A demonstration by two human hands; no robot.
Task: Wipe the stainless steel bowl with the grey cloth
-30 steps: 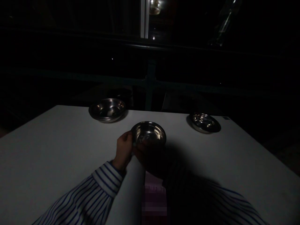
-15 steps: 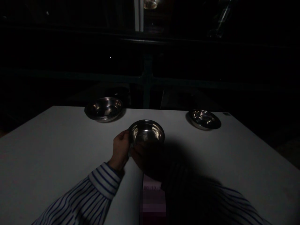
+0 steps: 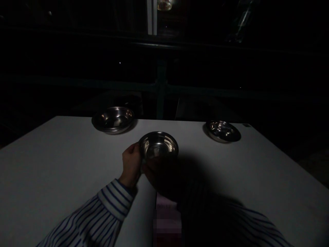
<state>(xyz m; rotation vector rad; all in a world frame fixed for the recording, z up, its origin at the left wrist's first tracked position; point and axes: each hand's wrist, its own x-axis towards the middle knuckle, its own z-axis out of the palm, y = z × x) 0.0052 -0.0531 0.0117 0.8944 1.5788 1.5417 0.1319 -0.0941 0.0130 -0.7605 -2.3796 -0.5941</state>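
Since 1 second ago the steel bowl (image 3: pixel 158 145) has barely shifted, still nearer than and right of the stacked bowls (image 3: pixel 113 119), the left hand (image 3: pixel 131 164) clasping its rim and the shadowed right hand (image 3: pixel 156 173) at its near edge, grip impossible to tell, so handling seems unfinished.

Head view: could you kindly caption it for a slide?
Left hand grips a steel bowl on a white table.

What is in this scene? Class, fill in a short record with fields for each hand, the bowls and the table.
Left hand: grips the left rim of the middle steel bowl
Right hand: in deep shadow at that bowl's near side; grip unclear
Far left: stacked steel bowls
Far right: shallow steel bowl
Surface: white table
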